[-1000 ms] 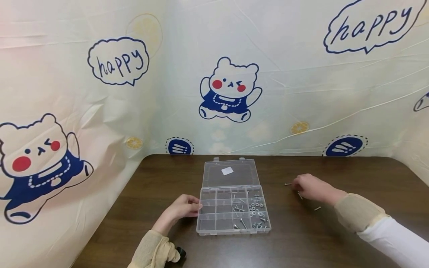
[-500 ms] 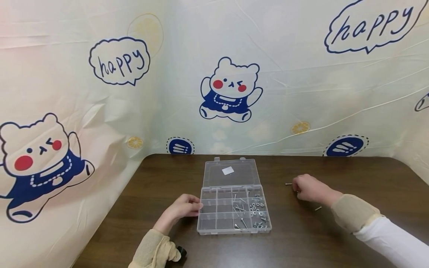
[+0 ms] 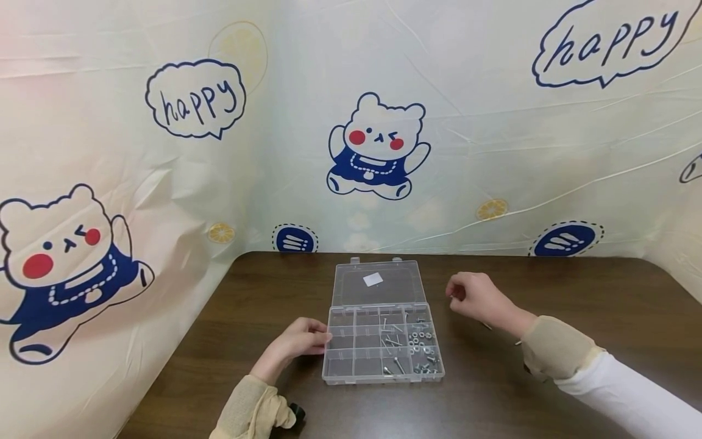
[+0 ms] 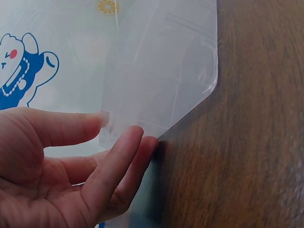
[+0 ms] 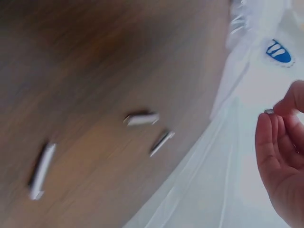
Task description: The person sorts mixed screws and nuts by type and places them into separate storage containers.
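Note:
A clear plastic compartment box [image 3: 382, 380] lies on the table with its lid [image 3: 351, 286] folded back. Screws [image 3: 390, 341], nuts [image 3: 415, 342] and short bolts [image 3: 425, 369] fill its right-hand compartments; the left ones hold nothing I can see. My left hand [image 3: 300, 338] holds the box's left edge, thumb at the rim and fingers lower on the side in the left wrist view. To the right of the lid, my right hand [image 3: 482, 299] is above the table. Between its thumb and index finger it pinches a screw [image 5: 269, 111], of which only a small metal end shows.
Loose screws [image 5: 42, 171] lie on the brown table [image 3: 230, 366] beneath the right arm, blurred in the right wrist view. A white paper slip [image 3: 373, 279] is on the lid. Patterned cloth [image 3: 471, 152] hangs behind the table.
My right hand has picked up a screw from the table and moved left, towards the box. The left hand and the box have stayed put.

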`<state>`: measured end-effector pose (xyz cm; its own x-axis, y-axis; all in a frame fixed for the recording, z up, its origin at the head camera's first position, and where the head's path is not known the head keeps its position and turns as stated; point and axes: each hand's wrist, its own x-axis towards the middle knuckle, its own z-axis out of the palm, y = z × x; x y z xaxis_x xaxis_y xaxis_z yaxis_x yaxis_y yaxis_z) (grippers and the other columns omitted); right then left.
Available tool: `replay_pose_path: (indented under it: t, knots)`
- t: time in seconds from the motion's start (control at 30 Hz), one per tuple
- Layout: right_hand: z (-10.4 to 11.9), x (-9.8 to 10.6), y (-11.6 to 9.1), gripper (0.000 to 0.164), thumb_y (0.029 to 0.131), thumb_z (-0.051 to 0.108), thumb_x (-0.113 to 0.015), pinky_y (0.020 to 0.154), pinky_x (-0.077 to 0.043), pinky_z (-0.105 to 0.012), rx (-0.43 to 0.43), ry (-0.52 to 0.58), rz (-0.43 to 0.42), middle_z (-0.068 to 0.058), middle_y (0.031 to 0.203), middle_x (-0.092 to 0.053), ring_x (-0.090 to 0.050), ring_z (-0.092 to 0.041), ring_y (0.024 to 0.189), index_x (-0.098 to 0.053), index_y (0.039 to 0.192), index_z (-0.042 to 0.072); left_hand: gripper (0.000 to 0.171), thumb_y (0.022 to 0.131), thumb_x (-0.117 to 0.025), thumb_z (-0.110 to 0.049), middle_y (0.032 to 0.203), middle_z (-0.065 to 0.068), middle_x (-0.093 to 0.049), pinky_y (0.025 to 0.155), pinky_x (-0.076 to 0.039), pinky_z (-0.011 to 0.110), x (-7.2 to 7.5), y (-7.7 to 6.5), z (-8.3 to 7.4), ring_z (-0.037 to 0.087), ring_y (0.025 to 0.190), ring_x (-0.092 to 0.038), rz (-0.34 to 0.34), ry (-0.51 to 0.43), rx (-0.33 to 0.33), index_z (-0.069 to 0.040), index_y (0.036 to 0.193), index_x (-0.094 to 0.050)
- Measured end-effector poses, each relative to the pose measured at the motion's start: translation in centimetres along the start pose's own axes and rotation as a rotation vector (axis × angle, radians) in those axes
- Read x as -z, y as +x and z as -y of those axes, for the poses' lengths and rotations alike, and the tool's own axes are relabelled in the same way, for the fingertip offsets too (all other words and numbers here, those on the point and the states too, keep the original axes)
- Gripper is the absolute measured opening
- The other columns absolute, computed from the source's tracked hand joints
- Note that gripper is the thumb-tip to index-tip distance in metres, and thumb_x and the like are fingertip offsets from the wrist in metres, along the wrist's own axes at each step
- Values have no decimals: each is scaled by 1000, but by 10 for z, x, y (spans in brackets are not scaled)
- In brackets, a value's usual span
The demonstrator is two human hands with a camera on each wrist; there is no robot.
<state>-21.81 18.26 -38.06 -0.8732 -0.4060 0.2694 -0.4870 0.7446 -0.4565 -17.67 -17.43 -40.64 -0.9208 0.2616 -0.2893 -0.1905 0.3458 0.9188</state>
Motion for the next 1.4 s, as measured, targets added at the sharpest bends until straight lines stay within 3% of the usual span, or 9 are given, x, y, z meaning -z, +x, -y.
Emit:
replay_pose_path:
  t: [0.23,0.67,1.0,1.23,1.4]
  knots:
    - [26,-11,12,13,65,-5,-62,54,-48,-21,83,120,-101,1,68,-58,-52,-9,63,-62,74,5,30,84,-56,2,84,13,-54,72,-56,33,1,0,0,17,75,-58,2,3,-2,23,104,-48]
    - [63,-35,35,13,69,-4,-61,56,-49,-19,180,198,26,-2,70,-61,-54,-8,64,-66,77,6,30,84,-56,1,84,12,-53,72,-56,32,0,0,3,16,75,-57,2,-6,-5,23,104,-48]
    - [60,-40,34,13,72,-4,-63,59,-50,-17,223,177,103,-6,77,-64,-56,-9,68,-68,84,1,30,85,-56,1,85,13,-53,73,-56,34,-1,0,0,18,76,-58,0,11,3,22,104,-49]
    - [48,-26,28,14,75,-5,-60,62,-54,-25,321,102,174,-4,80,-63,-58,-11,72,-68,84,2,30,85,-57,1,85,13,-54,73,-56,34,0,0,-1,17,76,-58,-1,16,8,22,104,-49]
    - [37,-15,22,14,76,-4,-61,62,-52,-22,347,-1,224,-2,80,-63,-55,-8,71,-69,84,5,30,85,-57,1,84,13,-54,73,-56,34,0,0,-1,16,75,-57,-1,11,6,22,104,-49]
